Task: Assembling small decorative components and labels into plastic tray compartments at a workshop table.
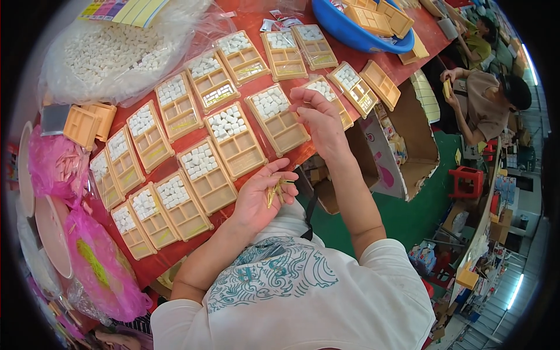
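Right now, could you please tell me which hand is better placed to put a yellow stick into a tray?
Probably the right hand: it hovers over the trays, fingers drawn together. The left hand lies palm up at the table edge, cradling the yellow sticks.

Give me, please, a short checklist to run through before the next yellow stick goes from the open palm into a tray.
1. Left hand lies palm up with a few thin yellow sticks on it: ok.
2. Right hand is raised over the trays, fingers pinched; whether it holds a stick: cannot tell.
3. Tan compartment trays lie in rows on the red table: ok.
4. Top compartments hold white blocks: ok.
5. Lower compartments of some trays show yellow pieces; which remain unfilled: cannot tell.
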Tool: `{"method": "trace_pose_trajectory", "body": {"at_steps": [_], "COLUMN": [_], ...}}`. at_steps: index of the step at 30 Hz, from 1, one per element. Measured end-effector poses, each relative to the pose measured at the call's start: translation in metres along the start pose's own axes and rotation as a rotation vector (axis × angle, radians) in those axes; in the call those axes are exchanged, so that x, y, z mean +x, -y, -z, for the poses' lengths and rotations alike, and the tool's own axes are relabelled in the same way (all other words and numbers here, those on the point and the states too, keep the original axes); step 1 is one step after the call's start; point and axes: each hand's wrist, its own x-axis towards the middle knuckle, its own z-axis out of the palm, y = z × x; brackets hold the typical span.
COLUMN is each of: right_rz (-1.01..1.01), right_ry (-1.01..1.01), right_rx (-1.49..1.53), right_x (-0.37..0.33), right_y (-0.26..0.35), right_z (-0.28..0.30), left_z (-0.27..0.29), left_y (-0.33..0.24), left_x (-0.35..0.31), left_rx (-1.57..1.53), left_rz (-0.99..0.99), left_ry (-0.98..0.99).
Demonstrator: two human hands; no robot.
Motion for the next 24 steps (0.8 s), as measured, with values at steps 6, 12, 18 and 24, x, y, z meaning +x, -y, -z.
{"method": "trace_pose_trajectory", "body": {"at_steps": [6,12,18,24], "right_rz": [0.072,-0.006,-0.062,-0.043], "right_ry": [0.003,0.043,0.147,0.089], "right_rx": [-0.084,0.137,0.337,0.296], "right_x": [-0.002,-0.003,-0.003,-0.008], "right_y": [-0.008,-0.001,0.0,-0.003], "right_z": [0.0,0.004,0.008,0.013], "left_z": [0.008,0.003,0.004,0.006], "left_y": [0.0,-0.001,0.0,0.001], "left_x": [0.003,0.005,0.007,0.007], "left_rx": [-0.022,-0.011,-0.004,0.013], "left_rz": [0.005,-0.019,-0.013,-0.012], "left_ry": [-0.022,-0.035,-0.041,-0.042]}}
